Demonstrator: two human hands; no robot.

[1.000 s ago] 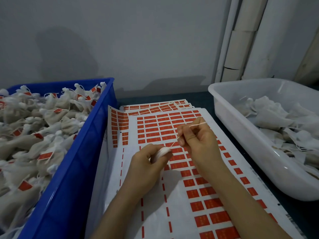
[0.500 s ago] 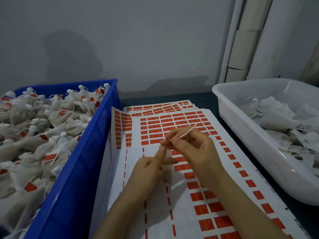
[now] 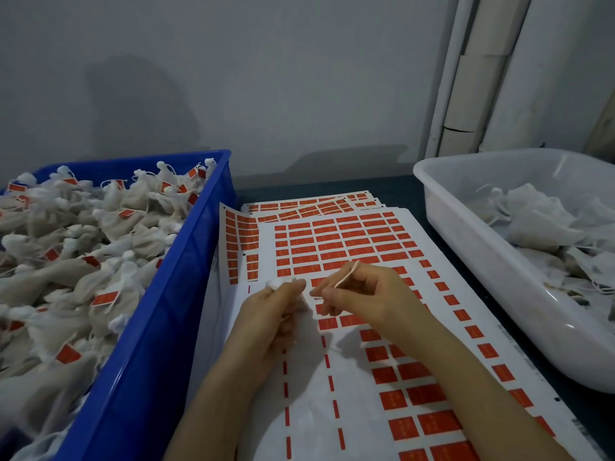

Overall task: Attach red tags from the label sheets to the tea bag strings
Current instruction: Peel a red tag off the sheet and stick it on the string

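Observation:
A white label sheet (image 3: pixel 366 420) with rows of red tags (image 3: pixel 336 244) lies in front of me, on top of other sheets. My left hand (image 3: pixel 269 314) grips a small white tea bag (image 3: pixel 274 282), whose top pokes out above the fingers. My right hand (image 3: pixel 362 294) hovers just to the right of it and pinches the bag's white string (image 3: pixel 346 276), which rises up and to the right from the fingertips. Both hands hang above the sheet's middle, where several tags are gone.
A blue crate (image 3: pixel 159 327) at the left is heaped with tea bags that carry red tags. A white tub (image 3: pixel 472 247) at the right holds untagged tea bags. A grey wall and white pipes (image 3: pixel 479 78) stand behind.
My left hand has curled round the tea bag and risen a little. The right hand has moved slightly right, still pinching the string.

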